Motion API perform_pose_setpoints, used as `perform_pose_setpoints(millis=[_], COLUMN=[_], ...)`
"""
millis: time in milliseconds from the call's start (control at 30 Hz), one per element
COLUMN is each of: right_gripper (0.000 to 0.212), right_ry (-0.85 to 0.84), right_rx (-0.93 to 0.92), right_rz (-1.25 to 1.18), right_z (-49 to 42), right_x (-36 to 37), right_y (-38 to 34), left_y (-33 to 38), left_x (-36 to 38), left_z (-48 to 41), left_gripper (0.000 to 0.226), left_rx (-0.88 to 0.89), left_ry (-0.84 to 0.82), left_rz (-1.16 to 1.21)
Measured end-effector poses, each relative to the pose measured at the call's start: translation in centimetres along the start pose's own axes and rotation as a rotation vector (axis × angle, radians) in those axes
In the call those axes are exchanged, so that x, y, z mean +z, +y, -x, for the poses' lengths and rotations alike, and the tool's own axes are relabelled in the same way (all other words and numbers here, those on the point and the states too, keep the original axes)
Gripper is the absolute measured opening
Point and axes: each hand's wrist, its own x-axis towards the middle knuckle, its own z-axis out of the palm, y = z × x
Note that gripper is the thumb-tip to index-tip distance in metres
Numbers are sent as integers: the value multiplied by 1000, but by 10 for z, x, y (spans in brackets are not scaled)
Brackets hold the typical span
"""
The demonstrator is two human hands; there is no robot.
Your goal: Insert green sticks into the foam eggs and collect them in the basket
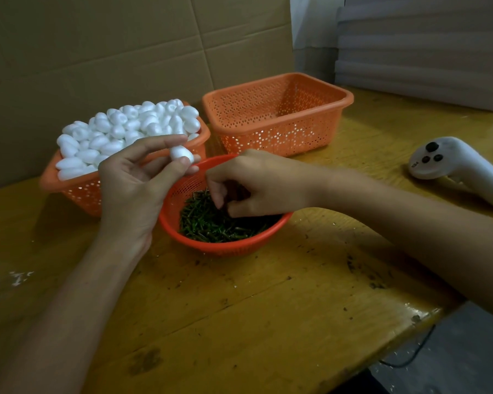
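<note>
The only writing we can find is a small dark mark on the white controller (453, 163) lying at the right of the wooden table (239, 308). It may read "584", but it is too small for us to be sure.

At the left, a rectangular orange basket (80, 191) is heaped with white foam eggs (120, 132). Just beside it, further back, stands a second orange basket (282, 115) of the same perforated kind. Nearest us, a round red basket (225, 248) holds a bed of green sticks (211, 223).

Our left hand (131, 189) is raised over the round basket's rim, pinching one foam egg (181, 155) between thumb and fingertips. Our right hand (254, 186) reaches into the sticks with its fingers curled downward. We cannot tell whether it has hold of one.
</note>
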Motion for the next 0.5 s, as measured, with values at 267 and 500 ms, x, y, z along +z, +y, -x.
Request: perform_pose_setpoints(millis=[267,500], right_gripper=[16,9], right_ry=[39,61], right_rx=[-10,-11], right_rz=[28,27], right_z=[1,0], right_x=[1,1], right_y=[-2,0], left_y=[-1,-1], left_x=[-1,0], left_z=[-1,0], left_gripper=[20,21], left_rx=[-17,-8], left_ry=[3,7], left_rz=[19,-6])
